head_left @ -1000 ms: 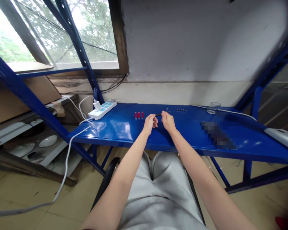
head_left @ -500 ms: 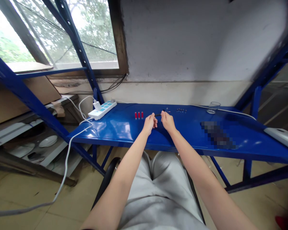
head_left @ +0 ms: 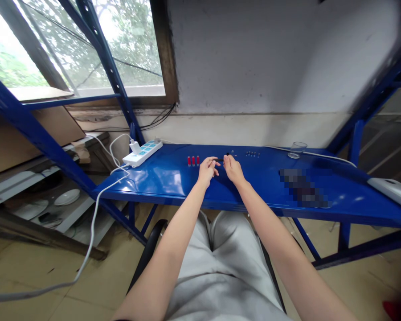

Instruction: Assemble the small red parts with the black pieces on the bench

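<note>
Both my hands rest on the blue metal table [head_left: 160, 178], close together near its middle. My left hand [head_left: 207, 170] and my right hand [head_left: 233, 168] pinch the two ends of a thin dark rod-like piece [head_left: 219, 159] held between them. Three small red parts [head_left: 193, 161] stand in a row just left of my left hand. A row of several tiny dark parts [head_left: 252, 154] lies behind and right of my right hand.
A white power strip [head_left: 142, 153] with a plugged charger and white cable [head_left: 96, 209] sits at the table's back left. A small glass cup [head_left: 298, 149] stands at the back right, a white device [head_left: 392, 191] at the far right edge. Blue rack struts [head_left: 36, 133] flank the table.
My hands have drawn slightly closer together along the dark piece; little else has moved.
</note>
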Demonstrator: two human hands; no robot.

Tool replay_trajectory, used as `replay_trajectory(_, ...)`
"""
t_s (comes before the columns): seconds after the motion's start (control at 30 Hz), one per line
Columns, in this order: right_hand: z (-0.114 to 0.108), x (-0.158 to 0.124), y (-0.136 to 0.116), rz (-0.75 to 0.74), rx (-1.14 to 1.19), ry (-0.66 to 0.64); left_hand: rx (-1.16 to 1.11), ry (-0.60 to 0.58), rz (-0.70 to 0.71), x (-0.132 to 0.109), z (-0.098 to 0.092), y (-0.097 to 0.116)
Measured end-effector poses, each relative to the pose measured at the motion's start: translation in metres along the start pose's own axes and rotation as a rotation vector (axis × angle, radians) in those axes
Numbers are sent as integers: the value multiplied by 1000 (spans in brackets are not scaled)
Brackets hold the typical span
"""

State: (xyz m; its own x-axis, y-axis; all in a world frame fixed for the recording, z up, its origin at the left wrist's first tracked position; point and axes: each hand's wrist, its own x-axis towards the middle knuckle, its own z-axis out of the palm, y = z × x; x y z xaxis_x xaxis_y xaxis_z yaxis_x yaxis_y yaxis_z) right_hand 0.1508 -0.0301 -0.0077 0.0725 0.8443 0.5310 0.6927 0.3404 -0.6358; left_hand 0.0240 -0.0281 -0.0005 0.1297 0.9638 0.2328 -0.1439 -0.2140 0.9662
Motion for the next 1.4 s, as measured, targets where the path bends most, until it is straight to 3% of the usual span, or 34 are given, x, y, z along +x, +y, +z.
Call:
replay_trajectory(0.27,-1,2,-2,-26,-85,59,-40,-57,9,-1,1,1)
replay_trajectory(0.73,-2,2,-8,-46,-66,55,-47,72,-1,3,2,-3)
replay_trajectory(1.2,-3,0,-8,-49,-88,44,-1,27,18,4,0,-9)
replay_trajectory(1.4,-1,-1,-11,-59,-44,41,25,59,19,3,1,-10)
